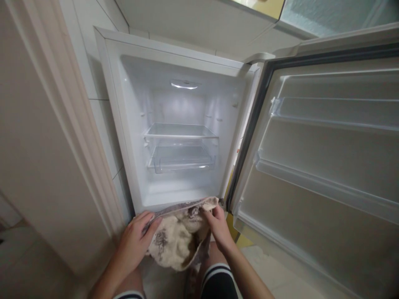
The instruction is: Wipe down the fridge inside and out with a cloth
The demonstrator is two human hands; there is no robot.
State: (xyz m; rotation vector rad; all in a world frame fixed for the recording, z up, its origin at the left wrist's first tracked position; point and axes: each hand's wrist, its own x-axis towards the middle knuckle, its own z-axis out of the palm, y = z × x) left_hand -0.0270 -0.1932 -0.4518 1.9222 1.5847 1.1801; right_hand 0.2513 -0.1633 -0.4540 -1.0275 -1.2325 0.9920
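Both hands grip a cream cloth point(174, 241) with dark grey-brown patches, which looks like a cleaning rag. My left hand point(139, 232) is closed on its left edge, thumb on top. My right hand point(218, 226) pinches the upper right corner. Between them the cloth sags in folds, its top edge stretched in front of the lower front edge of an open fridge point(115, 112). Inside the lit fridge are a glass shelf point(182, 130) and, below it, a second shelf with a clear drawer point(185, 164).
The fridge door point(327, 158) stands wide open on the right, with clear door racks point(336, 110) on its inner side. A pale door frame point(77, 124) rises close on the left. My knees are just below the cloth, above a tiled floor point(264, 265).
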